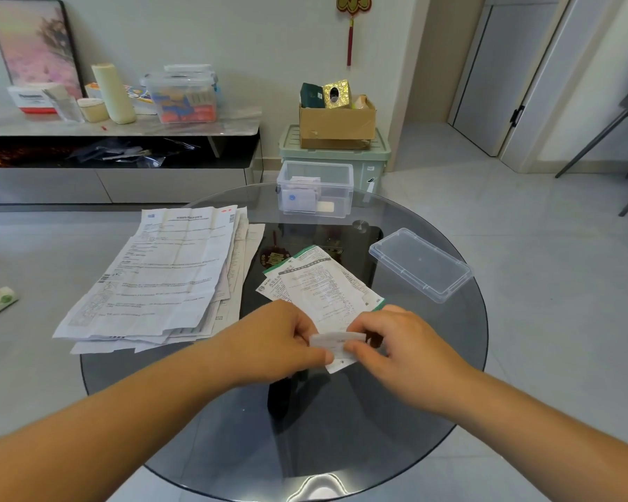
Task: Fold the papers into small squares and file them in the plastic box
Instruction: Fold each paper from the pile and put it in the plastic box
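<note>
The plastic box point(314, 192) stands at the far edge of the round table point(432, 411), with folded papers point(301, 195) inside it towards its left end. Its lid point(419, 264) lies apart from it, near the right edge. A stack of large sheets point(160, 277) covers the left edge and overhangs it. A few smaller slips point(319, 284) lie in the middle, between the stack and the lid. Just before them, the left hand point(280, 342) and right hand point(396, 346) pinch a folded slip point(336, 344) between them. Behind the table, on the floor, a cardboard box point(336, 121) sits on a storage bin point(341, 157).
</note>
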A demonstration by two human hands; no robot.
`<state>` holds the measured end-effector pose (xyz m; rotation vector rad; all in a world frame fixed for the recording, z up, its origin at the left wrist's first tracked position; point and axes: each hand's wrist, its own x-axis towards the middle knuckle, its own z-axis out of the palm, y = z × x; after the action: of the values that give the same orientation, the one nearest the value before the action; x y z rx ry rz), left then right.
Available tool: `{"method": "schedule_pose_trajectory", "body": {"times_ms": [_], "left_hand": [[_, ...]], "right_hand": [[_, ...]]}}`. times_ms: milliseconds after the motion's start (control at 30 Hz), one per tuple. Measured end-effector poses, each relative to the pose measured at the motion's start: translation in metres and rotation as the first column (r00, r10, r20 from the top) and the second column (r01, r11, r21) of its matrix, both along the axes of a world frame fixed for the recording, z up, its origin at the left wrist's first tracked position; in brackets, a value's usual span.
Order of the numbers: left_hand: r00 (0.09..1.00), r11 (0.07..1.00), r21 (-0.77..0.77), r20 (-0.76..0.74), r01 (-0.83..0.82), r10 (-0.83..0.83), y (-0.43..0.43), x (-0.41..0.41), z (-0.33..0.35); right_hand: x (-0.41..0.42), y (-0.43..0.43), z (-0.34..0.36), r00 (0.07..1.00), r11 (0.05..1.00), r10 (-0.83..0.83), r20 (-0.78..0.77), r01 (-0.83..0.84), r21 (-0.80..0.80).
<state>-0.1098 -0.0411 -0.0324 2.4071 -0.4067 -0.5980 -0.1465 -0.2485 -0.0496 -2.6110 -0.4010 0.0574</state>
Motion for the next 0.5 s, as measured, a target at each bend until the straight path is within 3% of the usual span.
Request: {"method": "schedule_pose_trajectory", "body": {"times_ms": [67,200,400,500], "left_hand": [[0.988,0.991,0.132,0.151,0.020,-0.040,-0.004,-0.002,-0.003],[0.957,0.978,0.208,0.287,-0.023,-0.039,-0.009,0.002,-0.009],[0.962,0.982,0.157,0.268,-0.100,0.055,-0.009,0.006,-0.013],[0.975,0.986,0.148,0.217,-0.073,0.040,-0.010,0.010,-0.012]], "right_hand": [[0.003,0.000,-0.002,0.999,0.999,-0.036,-0.037,0.036,0.007],[0.010,0.002,-0.004,0.997,0.996,-0.067,-0.034,0.065,-0.069],[0.019,0.003,0.000,0.997,0.971,-0.032,-0.073,0.014,-0.239],[0.022,0.004,0.003,0.993,0.984,-0.046,-0.113,0.026,-0.174]]}}
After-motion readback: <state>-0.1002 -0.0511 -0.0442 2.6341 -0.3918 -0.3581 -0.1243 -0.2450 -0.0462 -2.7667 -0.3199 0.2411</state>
